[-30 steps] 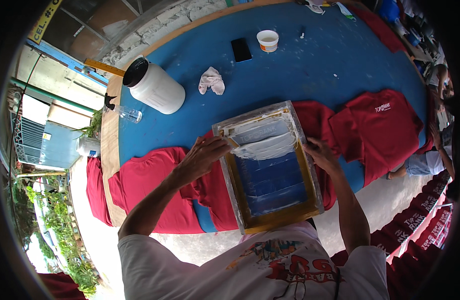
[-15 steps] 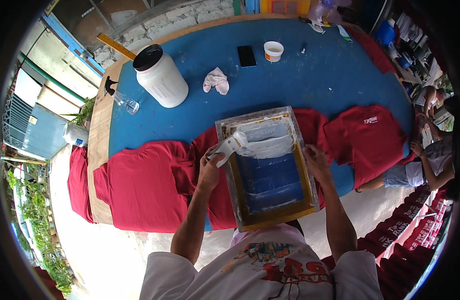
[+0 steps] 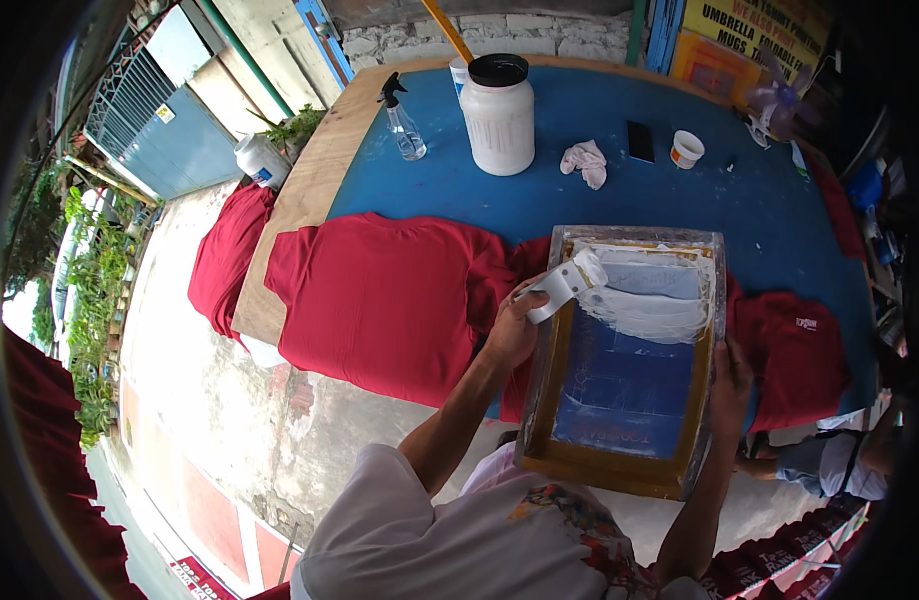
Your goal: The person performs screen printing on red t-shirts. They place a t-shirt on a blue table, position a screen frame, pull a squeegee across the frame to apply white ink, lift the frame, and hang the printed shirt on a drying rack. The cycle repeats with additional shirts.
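My left hand (image 3: 514, 330) is closed around a squeegee (image 3: 554, 290) with a pale handle, its end coated in white ink. That hand is beside the left rail of a screen printing frame (image 3: 717, 290); I cannot tell whether it also grips the rail. My right hand (image 3: 729, 388) grips the frame's right side, its fingers partly hidden. The frame has worn wooden rails and blue mesh (image 3: 624, 385). Thick white ink (image 3: 649, 312) lies across the mesh's far part. The frame is held in front of my body, over the table's near edge, hiding part of the red cloth beneath.
Red T-shirts (image 3: 389, 300) (image 3: 794, 350) lie along the near side of the blue table (image 3: 429, 190). Farther back are a spray bottle (image 3: 406, 130), a white tub (image 3: 499, 120), a crumpled cloth (image 3: 585, 163), a phone (image 3: 640, 141) and a small cup (image 3: 686, 150). Another person (image 3: 844, 460) is at right.
The view has swung left, so the table and its things appear farther right and more floor shows at left. Both hands keep the squeegee and the frame.
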`<control>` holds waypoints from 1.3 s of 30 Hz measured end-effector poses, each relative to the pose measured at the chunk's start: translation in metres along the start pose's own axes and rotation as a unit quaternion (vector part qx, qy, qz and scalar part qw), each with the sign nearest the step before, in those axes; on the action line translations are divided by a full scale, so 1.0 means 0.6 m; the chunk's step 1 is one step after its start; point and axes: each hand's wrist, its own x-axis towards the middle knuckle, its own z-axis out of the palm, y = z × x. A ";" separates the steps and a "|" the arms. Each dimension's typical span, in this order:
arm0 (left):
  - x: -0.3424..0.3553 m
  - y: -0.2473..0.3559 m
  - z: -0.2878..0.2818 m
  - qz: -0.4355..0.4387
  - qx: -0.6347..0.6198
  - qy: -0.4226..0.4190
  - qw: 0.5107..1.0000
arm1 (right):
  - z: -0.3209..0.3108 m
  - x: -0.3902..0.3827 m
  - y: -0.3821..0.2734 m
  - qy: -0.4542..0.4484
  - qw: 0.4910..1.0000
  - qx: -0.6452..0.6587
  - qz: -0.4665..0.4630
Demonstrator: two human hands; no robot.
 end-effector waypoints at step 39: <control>-0.075 0.591 -0.580 -0.017 0.192 0.127 0.973 | 0.765 -0.163 -0.195 -0.178 0.984 0.013 0.001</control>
